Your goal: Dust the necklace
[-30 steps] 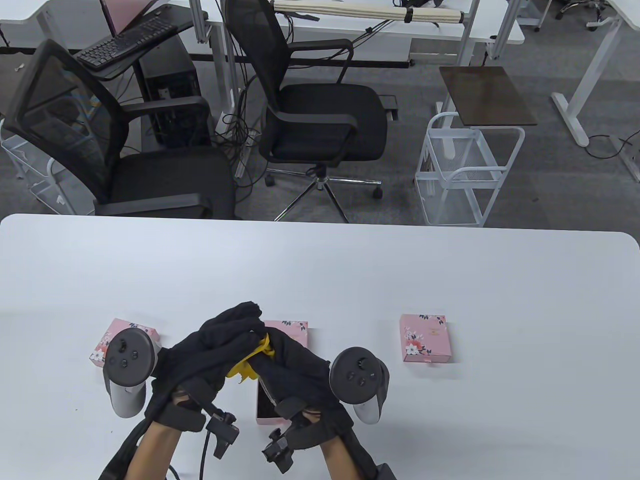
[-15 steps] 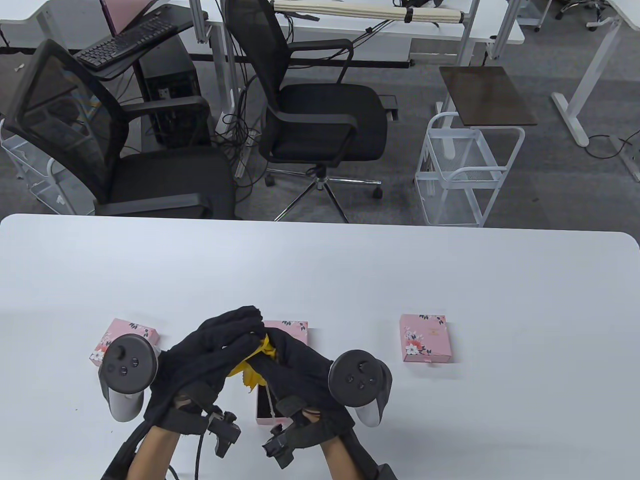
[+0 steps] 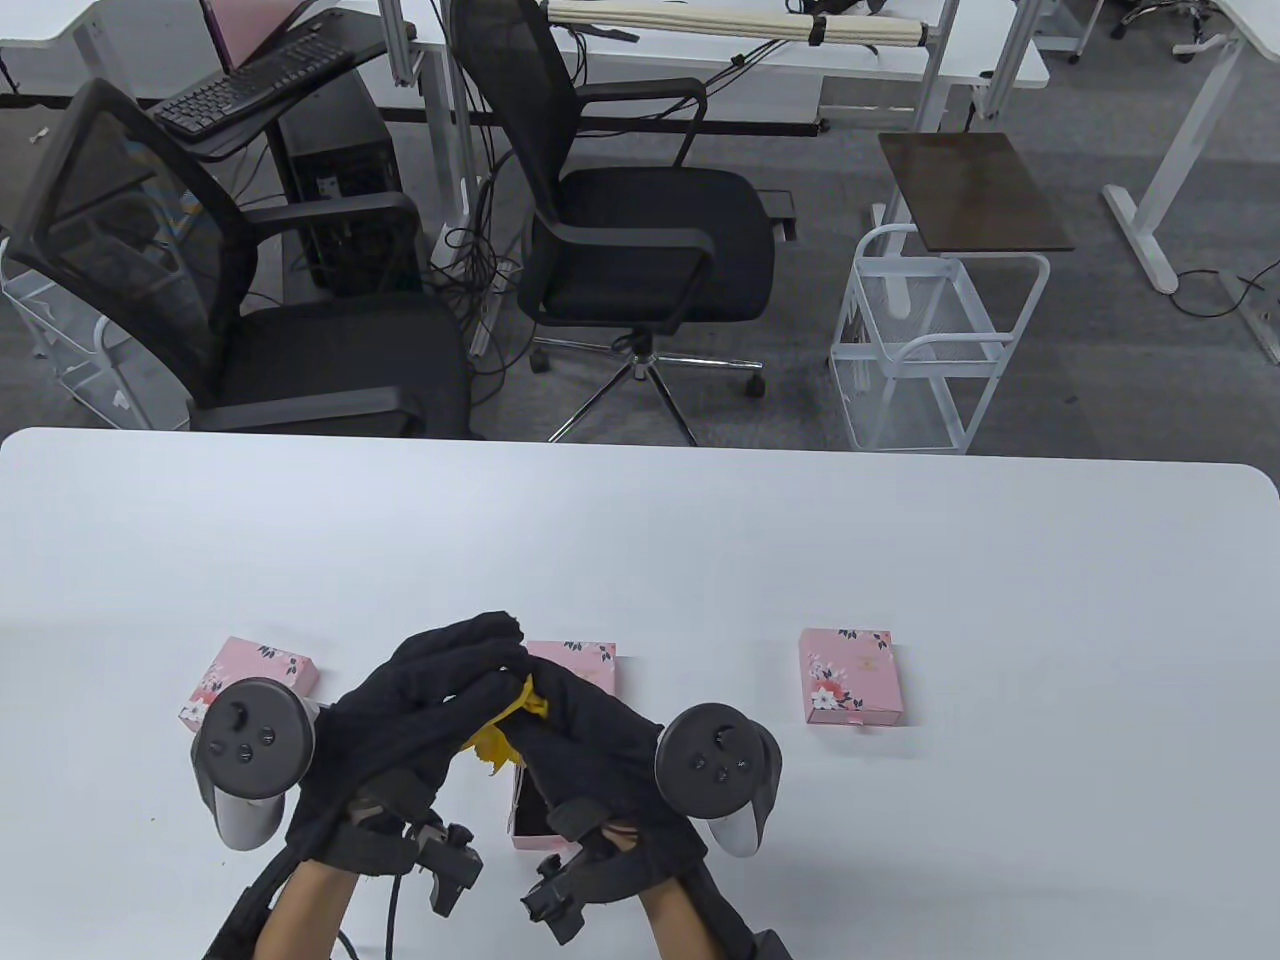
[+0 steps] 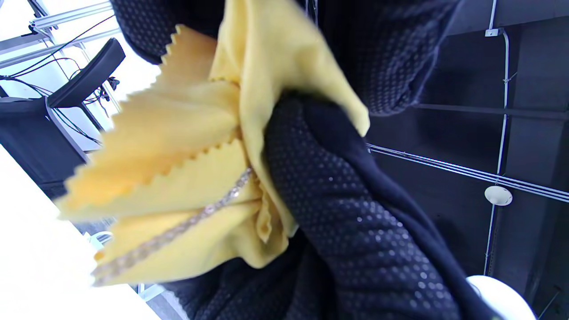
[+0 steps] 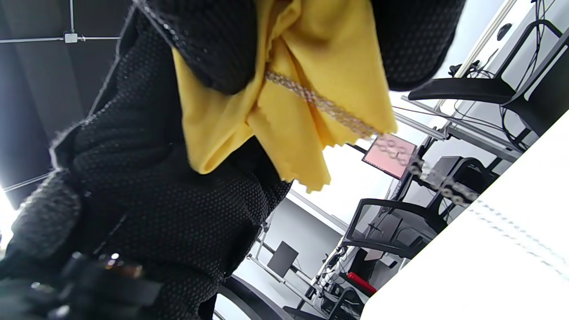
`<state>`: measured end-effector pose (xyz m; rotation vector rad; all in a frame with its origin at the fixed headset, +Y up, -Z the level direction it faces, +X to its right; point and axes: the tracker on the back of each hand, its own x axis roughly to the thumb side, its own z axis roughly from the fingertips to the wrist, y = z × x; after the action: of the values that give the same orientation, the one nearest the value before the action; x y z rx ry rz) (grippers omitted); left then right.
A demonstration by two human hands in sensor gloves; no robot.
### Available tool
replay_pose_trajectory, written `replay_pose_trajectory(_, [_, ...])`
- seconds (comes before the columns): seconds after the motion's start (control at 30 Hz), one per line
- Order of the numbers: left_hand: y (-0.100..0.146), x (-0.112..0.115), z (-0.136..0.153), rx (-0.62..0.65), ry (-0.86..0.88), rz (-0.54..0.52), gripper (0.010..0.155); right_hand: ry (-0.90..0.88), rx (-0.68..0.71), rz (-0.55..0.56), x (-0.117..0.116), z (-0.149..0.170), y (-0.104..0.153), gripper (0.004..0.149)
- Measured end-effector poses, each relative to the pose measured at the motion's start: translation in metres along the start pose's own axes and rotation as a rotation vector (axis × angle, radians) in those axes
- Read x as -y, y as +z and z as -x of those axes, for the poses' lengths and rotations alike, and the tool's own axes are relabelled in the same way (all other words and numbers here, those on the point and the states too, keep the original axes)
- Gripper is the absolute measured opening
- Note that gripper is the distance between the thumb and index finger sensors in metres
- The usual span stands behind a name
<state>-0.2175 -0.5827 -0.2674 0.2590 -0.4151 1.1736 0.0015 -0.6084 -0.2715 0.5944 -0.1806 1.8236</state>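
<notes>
My two gloved hands meet low at the table's middle front. A yellow cloth (image 3: 497,728) with a zigzag edge is bunched between them. My left hand (image 3: 440,690) lies on top and grips the cloth (image 4: 186,146). My right hand (image 3: 575,725) pinches the cloth (image 5: 306,89) with the silver necklace (image 5: 324,104) pressed into its folds. The chain (image 4: 178,229) runs across the cloth and dangles below it toward the table. An open pink box (image 3: 532,812) sits under the hands.
A closed pink floral box (image 3: 852,676) lies to the right, another (image 3: 240,672) behind my left tracker, and a pink lid (image 3: 585,662) just beyond the hands. Office chairs and a white wire cart (image 3: 930,345) stand past the table's far edge.
Both hands stay pressed together and have shifted very slightly toward me. The cloth's loose corner has moved a little between the fingers.
</notes>
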Motion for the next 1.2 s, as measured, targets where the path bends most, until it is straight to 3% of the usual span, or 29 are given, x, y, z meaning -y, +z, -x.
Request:
replay_pose_trajectory(0.23, [0.0,0.0,-0.001,0.002,-0.002,-0.005,0.035,0.13,0.037,0.057,-0.002,-0.003,0.002,0.044])
replay_pose_trajectory(0.7, [0.002,0.0,-0.002,0.016,-0.02,-0.016,0.035,0.15,0.035,0.023,-0.004,-0.007,0.001,0.043])
replay_pose_trajectory(0.9, [0.003,0.0,-0.006,0.031,-0.019,-0.015,0.035,0.204,0.046,0.074,-0.004,-0.009,0.003,0.044])
replay_pose_trajectory(1.2, [0.005,-0.001,-0.007,0.045,-0.024,-0.044,0.035,0.172,0.043,0.009,-0.006,-0.011,0.002,0.042])
